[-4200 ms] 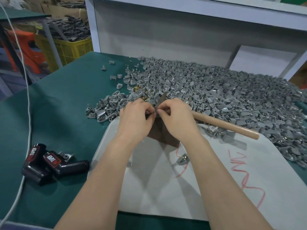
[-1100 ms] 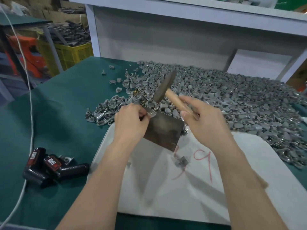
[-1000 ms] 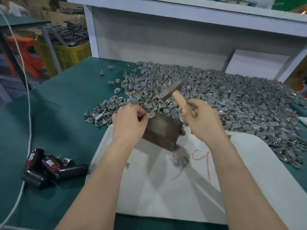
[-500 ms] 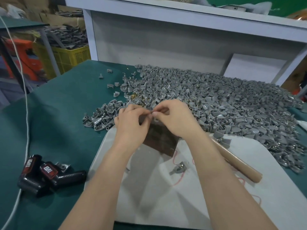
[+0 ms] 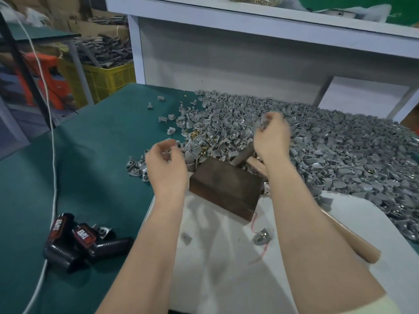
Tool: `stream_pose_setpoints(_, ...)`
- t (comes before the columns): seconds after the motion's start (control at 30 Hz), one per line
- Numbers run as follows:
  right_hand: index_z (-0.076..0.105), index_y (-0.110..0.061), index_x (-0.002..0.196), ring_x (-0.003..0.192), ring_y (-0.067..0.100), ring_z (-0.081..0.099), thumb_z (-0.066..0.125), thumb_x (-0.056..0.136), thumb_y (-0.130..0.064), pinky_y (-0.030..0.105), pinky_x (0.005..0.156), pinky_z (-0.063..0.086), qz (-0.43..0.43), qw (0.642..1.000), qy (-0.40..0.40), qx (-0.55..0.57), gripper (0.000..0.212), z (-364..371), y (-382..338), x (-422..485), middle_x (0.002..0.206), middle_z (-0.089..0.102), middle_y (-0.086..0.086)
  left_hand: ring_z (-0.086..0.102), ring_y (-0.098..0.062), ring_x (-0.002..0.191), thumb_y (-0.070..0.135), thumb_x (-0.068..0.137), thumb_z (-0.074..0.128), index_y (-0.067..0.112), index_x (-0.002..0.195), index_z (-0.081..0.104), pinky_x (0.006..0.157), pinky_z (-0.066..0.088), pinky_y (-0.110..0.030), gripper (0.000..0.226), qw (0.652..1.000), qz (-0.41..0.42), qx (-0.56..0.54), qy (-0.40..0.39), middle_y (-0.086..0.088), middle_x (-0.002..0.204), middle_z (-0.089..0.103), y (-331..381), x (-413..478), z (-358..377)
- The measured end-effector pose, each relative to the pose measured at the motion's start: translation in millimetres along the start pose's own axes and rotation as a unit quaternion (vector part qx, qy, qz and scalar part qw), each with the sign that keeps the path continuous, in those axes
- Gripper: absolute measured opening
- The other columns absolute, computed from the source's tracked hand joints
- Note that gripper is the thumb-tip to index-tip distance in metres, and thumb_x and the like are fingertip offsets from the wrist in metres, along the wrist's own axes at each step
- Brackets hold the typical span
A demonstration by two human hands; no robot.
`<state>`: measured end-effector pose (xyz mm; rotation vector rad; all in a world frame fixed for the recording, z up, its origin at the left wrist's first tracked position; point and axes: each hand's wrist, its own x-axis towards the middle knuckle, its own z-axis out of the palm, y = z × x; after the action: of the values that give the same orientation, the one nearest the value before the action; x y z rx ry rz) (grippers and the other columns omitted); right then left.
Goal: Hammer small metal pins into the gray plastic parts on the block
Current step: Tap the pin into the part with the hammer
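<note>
A dark brown wooden block (image 5: 224, 186) stands at the far edge of the white board (image 5: 226, 279), with nothing on its top. The hammer (image 5: 360, 245) lies on the board to the right, its head (image 5: 243, 155) behind the block and my right forearm across the handle. My right hand (image 5: 272, 137) hovers over the pile of grey plastic parts (image 5: 340, 150) and pinches one grey part (image 5: 263, 120) at its fingertips. My left hand (image 5: 166, 164) hangs left of the block with curled, blurred fingers; I cannot tell if it holds anything. Brass pins (image 5: 199, 137) lie among the parts.
One grey part with a pin (image 5: 261, 236) lies on the board in front of the block. Black tape dispensers (image 5: 74, 241) and a white cord (image 5: 53, 137) lie on the green table at the left. A white shelf (image 5: 249, 26) rises behind the pile, a yellow crate (image 5: 106, 78) beyond the table.
Both hands have left the top of the block. The right hand rose over the pile with a grey part, and the left hand swung left. The hammer still lies on the board.
</note>
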<state>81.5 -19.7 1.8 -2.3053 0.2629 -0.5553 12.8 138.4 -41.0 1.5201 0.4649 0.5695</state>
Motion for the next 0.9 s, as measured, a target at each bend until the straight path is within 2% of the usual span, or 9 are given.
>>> stream_pose_setpoints(0.07, 0.038, -0.016, 0.141, 0.133, 0.025, 0.037, 0.056, 0.089, -0.006, 0.031, 0.107, 0.032, -0.053, 0.991, -0.068, -0.102, 0.055, 14, -7, 0, 0.149, 0.033, 0.009, 0.053, 0.016, 0.063, 0.009, 0.094, 0.045, 0.020, 0.103, 0.056, 0.054, 0.037, -0.001, 0.018, 0.995, -0.049, -0.079, 0.021, 0.007, 0.093, 0.056, 1, 1, 1)
stream_pose_setpoints(0.13, 0.051, -0.020, 0.133, 0.124, 0.022, 0.048, 0.056, 0.091, -0.011, 0.034, 0.105, 0.036, -0.153, 0.970, -0.142, -0.124, 0.043, 34, -21, -9, 0.140, 0.047, 0.007, 0.047, 0.020, 0.045, 0.004, 0.095, 0.042, 0.017, 0.104, 0.055, 0.043, 0.032, 0.001, 0.020, 0.989, -0.070, -0.125, 0.028, 0.011, 0.082, 0.051, 0, 1, 3)
stream_pose_setpoints(0.23, 0.068, -0.018, 0.111, 0.104, 0.024, 0.060, 0.059, 0.088, -0.013, 0.034, 0.092, 0.047, -0.177, 0.940, -0.231, -0.177, 0.025, 66, -35, -18, 0.115, 0.066, 0.005, 0.045, 0.019, 0.042, 0.003, 0.095, 0.040, 0.014, 0.106, 0.055, 0.042, 0.032, 0.001, 0.021, 0.987, -0.074, -0.142, 0.031, 0.010, 0.081, 0.050, -2, 2, 4)
stream_pose_setpoints(0.37, 0.065, -0.013, 0.101, 0.109, 0.032, 0.056, 0.058, 0.085, -0.016, 0.038, 0.083, 0.042, -0.135, 0.924, -0.249, -0.257, 0.017, 90, -40, -15, 0.114, 0.061, 0.012, 0.045, 0.016, 0.041, 0.002, 0.094, 0.042, 0.012, 0.107, 0.056, 0.042, 0.032, -0.001, 0.021, 0.987, -0.071, -0.145, 0.025, 0.008, 0.079, 0.050, -3, 1, 5)
stream_pose_setpoints(0.5, 0.065, -0.013, 0.101, 0.099, 0.027, 0.059, 0.061, 0.088, -0.018, 0.034, 0.081, 0.047, -0.138, 0.939, -0.244, -0.201, 0.014, 86, -36, -10, 0.109, 0.064, 0.008, 0.047, 0.016, 0.045, 0.002, 0.092, 0.045, 0.013, 0.104, 0.057, 0.044, 0.033, -0.001, 0.021, 0.991, -0.053, -0.118, 0.017, 0.008, 0.081, 0.053, 0, -1, 6)
stream_pose_setpoints(0.63, 0.056, -0.015, 0.087, 0.086, 0.020, 0.062, 0.059, 0.091, -0.021, 0.037, 0.080, 0.051, -0.134, 0.960, -0.244, 0.008, 0.008, 46, -37, -16, 0.095, 0.066, 0.004, 0.052, 0.011, 0.066, 0.015, 0.094, 0.049, 0.020, 0.111, 0.060, 0.062, 0.038, -0.002, 0.021, 0.999, -0.006, -0.040, -0.027, 0.004, 0.101, 0.060, -2, -1, 4)
stream_pose_setpoints(0.73, 0.055, -0.022, 0.079, 0.083, 0.019, 0.065, 0.066, 0.086, -0.019, 0.037, 0.080, 0.053, -0.193, 0.941, -0.267, 0.075, 0.013, 11, -37, -30, 0.087, 0.067, -0.001, 0.055, 0.011, 0.072, 0.030, 0.096, 0.050, 0.022, 0.118, 0.060, 0.067, 0.040, -0.002, 0.026, 0.994, 0.056, 0.013, -0.091, 0.013, 0.087, 0.061, 0, -6, 5)
stream_pose_setpoints(0.8, 0.057, -0.023, 0.078, 0.082, 0.018, 0.065, 0.067, 0.084, -0.013, 0.035, 0.079, 0.054, -0.229, 0.930, -0.281, 0.065, 0.015, -4, -36, -40, 0.083, 0.066, -0.003, 0.061, 0.003, 0.082, 0.033, 0.095, 0.051, 0.021, 0.109, 0.065, 0.077, 0.047, -0.014, 0.023, 0.988, 0.090, 0.036, -0.120, 0.012, 0.088, 0.066, 3, -9, 6)
stream_pose_setpoints(0.9, 0.061, -0.020, 0.083, 0.083, 0.014, 0.064, 0.065, 0.083, -0.004, 0.028, 0.079, 0.053, -0.243, 0.924, -0.288, 0.056, 0.016, -14, -31, -48, 0.086, 0.066, -0.005, 0.065, -0.008, 0.081, 0.024, 0.094, 0.054, 0.022, 0.091, 0.068, 0.077, 0.051, -0.028, 0.014, 0.984, 0.103, 0.039, -0.142, 0.005, 0.085, 0.070, 6, -11, 7)
